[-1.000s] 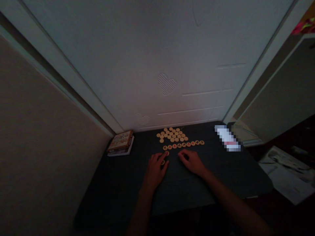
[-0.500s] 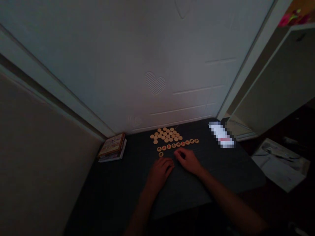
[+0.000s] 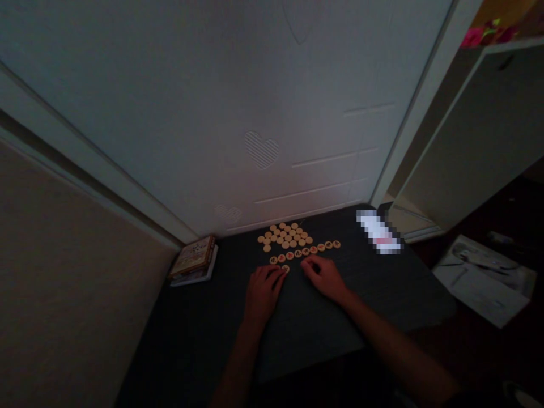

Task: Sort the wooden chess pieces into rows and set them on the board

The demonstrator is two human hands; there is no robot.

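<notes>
My left hand (image 3: 262,292) rests on the dark table with its fingers together, the tips at the edge of a round wooden Chinese chess piece (image 3: 285,269). That piece lies face up below a row of face-up pieces (image 3: 298,254) marked with red or black characters. The fingers cover the spot just left of it. To the right, my right hand (image 3: 325,276) sits on the table with its fingers curled in; whether anything is in them is hidden. Behind the row lies a loose group of plain-side-up pieces (image 3: 288,234).
A small stack of books (image 3: 193,262) stands at the table's left back corner. A blurred-out bright object (image 3: 379,231) lies at the right back. A patterned white door (image 3: 221,113) rises behind the table (image 3: 314,328). A whitish box (image 3: 484,280) sits lower at the right.
My left hand has moved left and slightly forward, and a marked piece now shows at its fingertips. The single piece seen below the row earlier is covered. My right hand stays put.
</notes>
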